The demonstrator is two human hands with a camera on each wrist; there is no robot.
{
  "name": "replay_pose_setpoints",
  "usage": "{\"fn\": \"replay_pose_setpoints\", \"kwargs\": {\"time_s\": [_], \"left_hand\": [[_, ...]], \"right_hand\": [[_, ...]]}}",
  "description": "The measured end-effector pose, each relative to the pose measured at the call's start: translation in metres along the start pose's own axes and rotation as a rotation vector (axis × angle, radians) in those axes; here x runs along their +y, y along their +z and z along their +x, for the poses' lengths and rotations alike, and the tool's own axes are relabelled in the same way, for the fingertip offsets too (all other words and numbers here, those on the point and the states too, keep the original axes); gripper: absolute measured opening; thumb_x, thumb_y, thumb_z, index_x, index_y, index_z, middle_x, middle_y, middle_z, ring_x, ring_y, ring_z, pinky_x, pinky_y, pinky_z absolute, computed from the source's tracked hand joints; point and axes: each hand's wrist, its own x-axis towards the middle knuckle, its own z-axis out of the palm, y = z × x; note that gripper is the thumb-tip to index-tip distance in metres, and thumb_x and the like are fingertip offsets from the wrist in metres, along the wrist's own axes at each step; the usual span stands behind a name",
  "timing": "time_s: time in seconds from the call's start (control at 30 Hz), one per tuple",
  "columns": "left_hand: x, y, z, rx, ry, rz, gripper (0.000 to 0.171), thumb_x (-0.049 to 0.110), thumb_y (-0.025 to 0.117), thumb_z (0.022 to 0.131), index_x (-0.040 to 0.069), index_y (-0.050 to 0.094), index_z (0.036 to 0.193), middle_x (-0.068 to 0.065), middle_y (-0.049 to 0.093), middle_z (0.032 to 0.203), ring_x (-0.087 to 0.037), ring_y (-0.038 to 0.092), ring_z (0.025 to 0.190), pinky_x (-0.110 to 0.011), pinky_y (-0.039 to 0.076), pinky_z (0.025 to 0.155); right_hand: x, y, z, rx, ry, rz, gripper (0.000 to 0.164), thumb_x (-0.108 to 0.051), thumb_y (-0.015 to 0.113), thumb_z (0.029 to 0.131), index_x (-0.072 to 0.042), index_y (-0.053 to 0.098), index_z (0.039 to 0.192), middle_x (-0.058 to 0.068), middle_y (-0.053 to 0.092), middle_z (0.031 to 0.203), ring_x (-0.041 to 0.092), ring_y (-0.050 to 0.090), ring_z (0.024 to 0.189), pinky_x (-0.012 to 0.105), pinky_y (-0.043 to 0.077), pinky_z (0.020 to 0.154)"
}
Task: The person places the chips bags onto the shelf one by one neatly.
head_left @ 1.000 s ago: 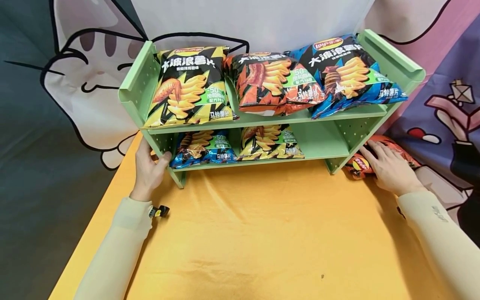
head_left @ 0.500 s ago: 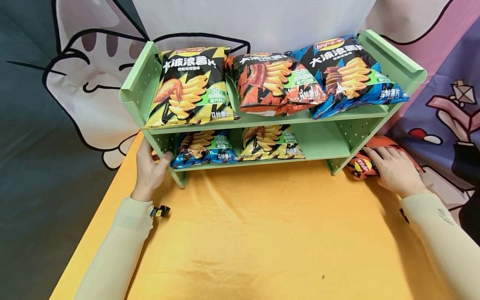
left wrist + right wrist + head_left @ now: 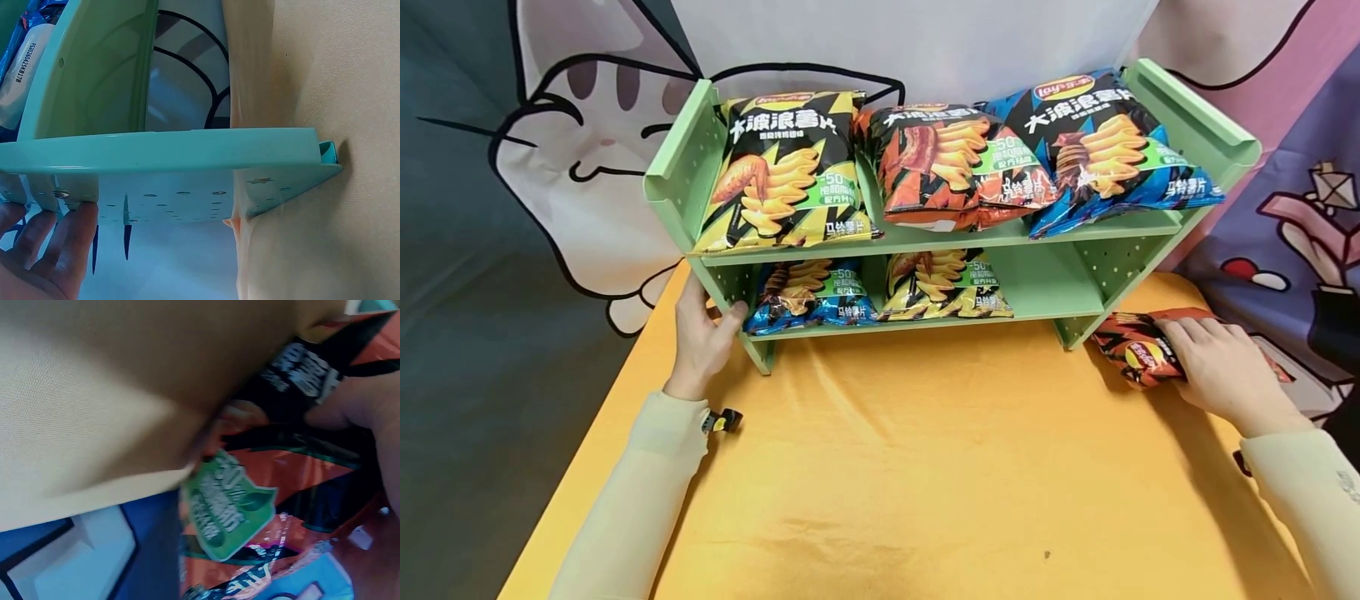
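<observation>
In the head view a green two-tier shelf (image 3: 940, 243) stands on the orange-yellow table (image 3: 925, 467). My left hand (image 3: 700, 342) holds its left side panel low down, thumb at the front edge. Fingers (image 3: 78, 234) touch the panel's outer face in the left wrist view; the thumb is out of sight there. To the right of the shelf, my right hand (image 3: 1228, 371) grips a red-and-black bag of potato chips (image 3: 1138, 354) from above. The thumb presses this chip bag (image 3: 275, 469) in the right wrist view; the other fingers are mostly hidden.
The upper tier bears a yellow chip bag (image 3: 786, 175), a red one (image 3: 958, 167) and a blue one (image 3: 1101, 154). Below lie a blue bag (image 3: 812, 296) and a yellow bag (image 3: 947, 287), with bare shelf to their right. Printed cloth (image 3: 1262, 208) hangs behind.
My right hand has drawn the red chip bag back toward me and slightly right, baring table behind it. The left hand keeps its place on the shelf.
</observation>
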Motion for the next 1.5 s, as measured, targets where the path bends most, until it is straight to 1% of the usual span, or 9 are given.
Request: {"fn": "replay_pose_setpoints", "kwargs": {"time_s": [0.27,0.5,0.57,0.63,0.73,0.83,0.93,1.27,1.5], "left_hand": [[0.0,0.001,0.0,-0.001,-0.025,0.006,0.068,0.019,0.06,0.081,0.009,0.054,0.149,-0.021,0.064,0.133,-0.03,0.066,0.106,-0.005,0.05,0.074],[-0.002,0.002,-0.001,0.01,-0.04,0.016,0.068,0.021,0.059,0.082,0.008,0.053,0.149,-0.023,0.064,0.132,-0.022,0.065,0.104,-0.004,0.049,0.074],[-0.001,0.002,-0.001,0.01,-0.035,0.013,0.069,0.021,0.06,0.082,0.009,0.053,0.149,-0.023,0.064,0.133,-0.022,0.065,0.105,-0.004,0.049,0.074],[-0.001,0.001,-0.001,0.007,-0.028,0.006,0.069,0.021,0.061,0.082,0.01,0.053,0.15,-0.022,0.064,0.134,-0.025,0.065,0.106,-0.004,0.049,0.074],[0.0,0.001,-0.001,0.005,-0.021,-0.004,0.069,0.021,0.061,0.081,0.013,0.054,0.149,-0.02,0.064,0.133,-0.027,0.066,0.106,-0.005,0.051,0.074],[0.001,0.0,-0.001,0.003,-0.014,-0.011,0.067,0.02,0.06,0.081,0.015,0.055,0.148,-0.019,0.065,0.132,-0.024,0.065,0.105,-0.007,0.052,0.074],[0.0,0.0,-0.001,-0.002,-0.007,-0.013,0.066,0.021,0.06,0.082,0.018,0.056,0.147,-0.018,0.065,0.131,-0.02,0.065,0.105,-0.008,0.053,0.074],[0.0,0.002,0.0,-0.014,-0.015,-0.002,0.069,0.02,0.06,0.082,0.009,0.052,0.15,-0.022,0.063,0.135,-0.037,0.067,0.107,-0.004,0.05,0.074],[-0.001,0.003,0.0,0.001,-0.025,0.007,0.07,0.019,0.057,0.083,0.002,0.05,0.15,-0.027,0.061,0.135,-0.046,0.066,0.108,-0.002,0.047,0.074]], "right_hand": [[-0.023,-0.026,-0.015,0.059,-0.071,0.026,0.082,-0.011,0.087,0.046,0.002,0.061,0.122,0.025,0.069,0.104,0.047,0.065,0.096,0.062,0.045,0.071],[-0.044,-0.047,-0.023,0.044,-0.091,0.092,0.073,-0.016,0.09,0.049,-0.002,0.058,0.113,0.015,0.067,0.084,0.035,0.064,0.072,0.057,0.048,0.064],[-0.05,-0.052,-0.022,0.038,-0.122,0.123,0.062,-0.037,0.089,0.07,-0.005,0.059,0.113,0.008,0.066,0.081,0.028,0.064,0.069,0.053,0.05,0.061],[-0.057,-0.058,-0.019,0.032,-0.144,0.155,0.06,-0.057,0.076,0.086,-0.007,0.06,0.114,0.003,0.065,0.08,0.022,0.064,0.069,0.047,0.051,0.058],[-0.071,-0.067,-0.014,0.032,-0.157,0.19,0.063,-0.068,0.06,0.093,-0.009,0.062,0.116,-0.005,0.062,0.079,0.01,0.059,0.068,0.037,0.048,0.055],[-0.086,-0.078,-0.007,0.035,-0.134,0.218,0.047,-0.043,0.084,0.084,-0.012,0.062,0.111,-0.011,0.056,0.076,0.001,0.051,0.066,0.028,0.042,0.054],[-0.099,-0.088,-0.001,0.039,-0.095,0.272,0.049,-0.023,0.093,0.072,-0.015,0.063,0.111,-0.016,0.055,0.078,-0.004,0.046,0.067,0.022,0.038,0.057],[-0.136,-0.102,0.011,0.06,-0.017,0.62,0.049,-0.001,0.084,0.08,-0.029,0.06,0.112,-0.022,0.056,0.07,-0.004,0.048,0.057,0.013,0.036,0.057],[-0.164,-0.088,0.015,-0.053,0.009,0.956,0.03,0.005,0.066,0.094,-0.02,0.064,0.111,-0.013,0.06,0.077,0.003,0.055,0.061,0.021,0.045,0.056]]}}
